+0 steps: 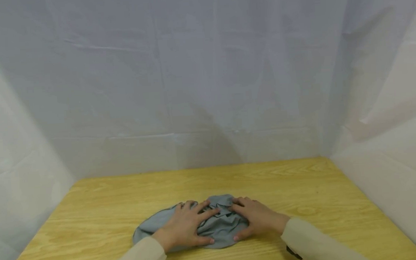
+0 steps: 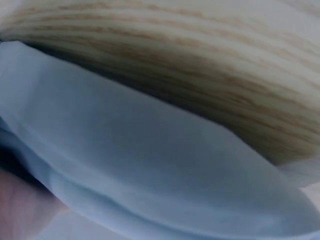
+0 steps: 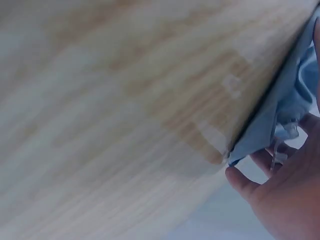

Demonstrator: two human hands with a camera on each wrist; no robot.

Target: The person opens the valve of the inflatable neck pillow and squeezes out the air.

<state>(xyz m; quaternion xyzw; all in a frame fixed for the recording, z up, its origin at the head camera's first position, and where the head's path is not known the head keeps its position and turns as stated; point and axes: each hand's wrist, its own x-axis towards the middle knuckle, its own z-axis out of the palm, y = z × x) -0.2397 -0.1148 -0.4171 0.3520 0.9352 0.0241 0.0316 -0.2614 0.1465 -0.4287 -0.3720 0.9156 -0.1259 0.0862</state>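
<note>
A crumpled grey-blue cloth (image 1: 222,228) lies on the wooden table, bunched in the middle, with a smoother part stretching left. My left hand (image 1: 185,225) rests on it with fingers spread, thumb near the front edge. On the cloth's right end is my right hand (image 1: 257,216), its thumb and fingers wide apart and touching the fabric. Close up in the left wrist view, a smooth fold of the cloth (image 2: 130,135) hides most of the hand. In the right wrist view, a small clear plastic piece (image 3: 280,157) shows beside the fingers, its kind unclear.
The light wood-grain table (image 1: 204,182) reaches back to a pale hanging sheet (image 1: 191,87). Similar white sheets stand along the left (image 1: 13,169) and right (image 1: 391,146) sides. Something small and dark (image 1: 293,253) shows under the right sleeve.
</note>
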